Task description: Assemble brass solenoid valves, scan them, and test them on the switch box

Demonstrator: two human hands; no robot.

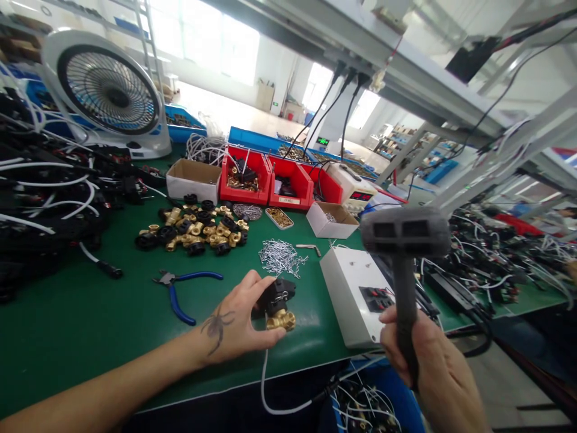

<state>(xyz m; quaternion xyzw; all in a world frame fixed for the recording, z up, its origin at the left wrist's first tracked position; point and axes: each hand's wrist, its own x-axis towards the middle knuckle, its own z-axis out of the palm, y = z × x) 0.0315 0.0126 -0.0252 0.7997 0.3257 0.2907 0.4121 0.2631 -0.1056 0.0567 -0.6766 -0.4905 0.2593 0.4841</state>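
Fitting (280,307) in left hand (243,322), hammer (404,270) upright in right hand (433,355)

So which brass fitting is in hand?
The brass fitting joined to the black housing, held by the left hand; the other brass fittings lie in the pile farther back.

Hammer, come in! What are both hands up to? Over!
Right hand holding hammer up. Left hand gripping brass fitting. White box between hands.
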